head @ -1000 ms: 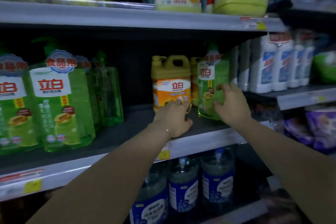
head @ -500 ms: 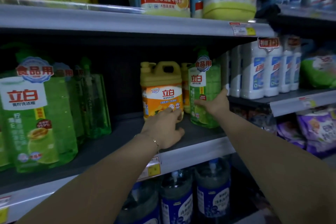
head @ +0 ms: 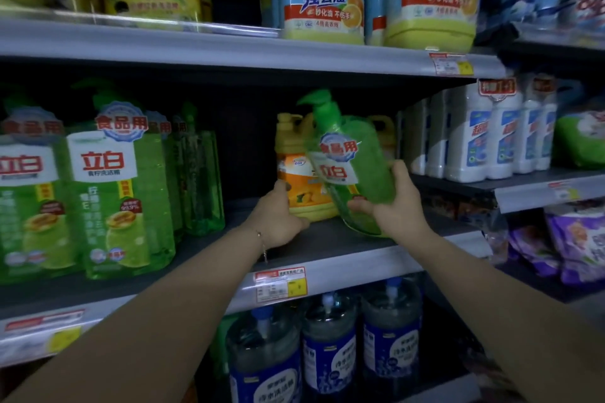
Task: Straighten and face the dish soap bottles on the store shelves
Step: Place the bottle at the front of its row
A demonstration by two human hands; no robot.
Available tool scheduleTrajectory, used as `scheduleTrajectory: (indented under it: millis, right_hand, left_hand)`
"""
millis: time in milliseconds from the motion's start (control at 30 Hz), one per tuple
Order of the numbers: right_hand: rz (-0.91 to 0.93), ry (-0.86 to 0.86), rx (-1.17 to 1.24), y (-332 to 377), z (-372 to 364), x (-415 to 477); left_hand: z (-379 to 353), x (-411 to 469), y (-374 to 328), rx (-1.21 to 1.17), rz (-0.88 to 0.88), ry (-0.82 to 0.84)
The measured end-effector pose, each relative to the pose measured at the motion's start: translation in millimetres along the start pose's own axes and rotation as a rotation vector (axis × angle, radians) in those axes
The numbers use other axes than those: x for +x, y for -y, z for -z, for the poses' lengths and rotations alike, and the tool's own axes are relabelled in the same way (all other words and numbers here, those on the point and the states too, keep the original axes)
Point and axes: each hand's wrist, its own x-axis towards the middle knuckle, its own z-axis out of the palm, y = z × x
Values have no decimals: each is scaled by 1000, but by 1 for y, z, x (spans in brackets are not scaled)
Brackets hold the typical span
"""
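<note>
Head view: green pump bottle (head: 357, 154) tilted leftward.
Right grip (head: 397, 206) curled round it; left grip (head: 278, 219) curled round the orange jug (head: 307, 196).

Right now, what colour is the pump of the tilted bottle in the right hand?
Bright green pump on the translucent green plastic bottle; seen in the head view.

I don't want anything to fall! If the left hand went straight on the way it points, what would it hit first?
The orange jug: the left hand grips its bottom corner, so it would probably push that backward.
</note>
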Motion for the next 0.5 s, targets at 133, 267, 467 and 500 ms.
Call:
scheduleTrajectory:
  millis: [133, 267, 467, 500]
  right_hand:
    - [149, 112, 48, 26, -27, -37]
    - [218, 208, 119, 54, -65, -60]
    - [224, 338, 327, 102, -126, -82]
    - [217, 356, 357, 111, -137, -85]
  left_hand:
    - [12, -14, 13, -172, -28, -46]
    - [45, -51, 33, -305, -27, -67]
    - [118, -122, 47, -315, 25, -224]
    - [130, -132, 50, -303, 43, -253]
